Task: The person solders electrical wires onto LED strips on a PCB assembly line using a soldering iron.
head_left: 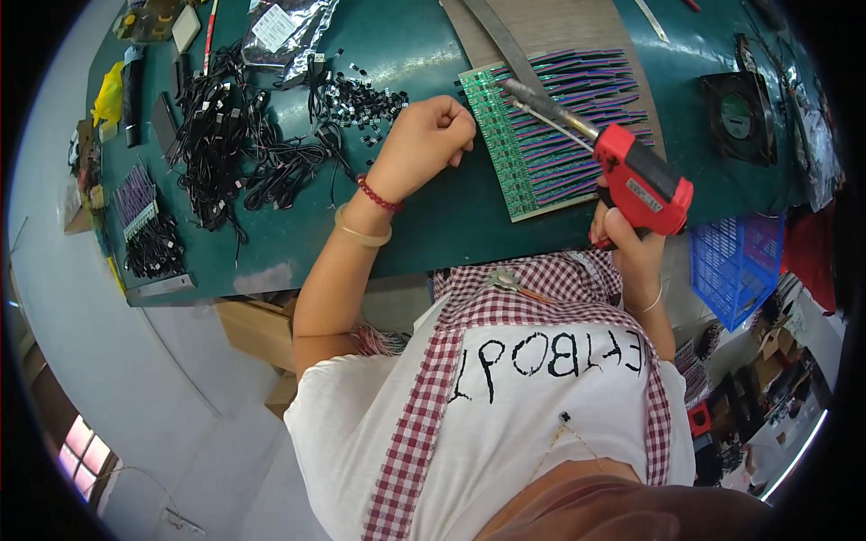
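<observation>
My right hand [629,242] grips the handle of a red and black soldering gun [642,176]. The gun's metal nozzle and thin feed tube point up and left, over a panel of green circuit boards [494,149]. Rows of dark purple, blue and black wires [586,122] stretch rightward from the panel. Just left of the panel, my left hand [431,140] is closed with curled fingers; whatever it may hold is hidden. A loose heap of small black connectors [365,101] lies beyond that hand.
Bundled black cables [216,149] cover the left of the green table [415,239]. A metal ruler [503,41] lies on a brown board [577,22] under the panel. At right are a black fan [738,117] and, beside the table edge, a blue plastic basket [735,270].
</observation>
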Tool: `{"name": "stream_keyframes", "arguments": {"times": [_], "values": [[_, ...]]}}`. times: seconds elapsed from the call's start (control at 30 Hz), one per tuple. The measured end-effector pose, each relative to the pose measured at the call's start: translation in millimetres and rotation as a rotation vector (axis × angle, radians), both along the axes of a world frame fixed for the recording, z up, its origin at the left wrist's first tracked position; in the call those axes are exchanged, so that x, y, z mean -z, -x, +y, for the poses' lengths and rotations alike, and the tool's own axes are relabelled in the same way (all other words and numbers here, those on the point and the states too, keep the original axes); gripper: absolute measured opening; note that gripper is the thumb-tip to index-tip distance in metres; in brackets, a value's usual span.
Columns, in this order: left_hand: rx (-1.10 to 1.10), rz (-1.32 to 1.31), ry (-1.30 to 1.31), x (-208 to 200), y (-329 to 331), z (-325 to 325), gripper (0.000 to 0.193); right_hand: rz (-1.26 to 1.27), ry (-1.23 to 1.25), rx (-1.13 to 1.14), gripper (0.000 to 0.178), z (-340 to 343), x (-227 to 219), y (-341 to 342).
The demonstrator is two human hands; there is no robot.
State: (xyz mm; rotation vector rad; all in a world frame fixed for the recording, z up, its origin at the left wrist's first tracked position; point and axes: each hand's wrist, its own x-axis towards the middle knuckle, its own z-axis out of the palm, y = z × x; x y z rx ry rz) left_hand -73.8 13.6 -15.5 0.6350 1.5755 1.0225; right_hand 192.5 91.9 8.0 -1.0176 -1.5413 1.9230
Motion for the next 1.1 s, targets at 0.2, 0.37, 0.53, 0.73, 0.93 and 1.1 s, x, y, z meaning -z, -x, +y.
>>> {"name": "stream_keyframes", "arguments": {"times": [0.2, 0.37, 0.53, 0.73, 0.93, 1.1], "values": [[0.062, 0.016, 0.054, 7, 9, 8, 0.015, 0.011, 0.070, -0.031, 0.010, -6, 11, -9], [0.112, -0.091, 0.049, 12, 18, 11, 0.014, 0.014, 0.070, -0.026, 0.012, -8, 12, -7], [0.115, -0.119, 0.044, 10, 18, 13, 0.014, -0.055, 0.032, -0.045, 0.014, -11, 11, -6], [0.128, -0.122, 0.037, 11, 19, 12, 0.013, -0.080, 0.077, -0.029, 0.017, -15, 13, -10], [0.142, -0.109, 0.049, 8, 19, 13, 0.014, -0.149, -0.045, -0.054, 0.023, -17, 17, -15], [0.137, -0.117, 0.029, 9, 18, 13, 0.013, -0.163, 0.005, -0.062, 0.022, -19, 15, -19]]}}
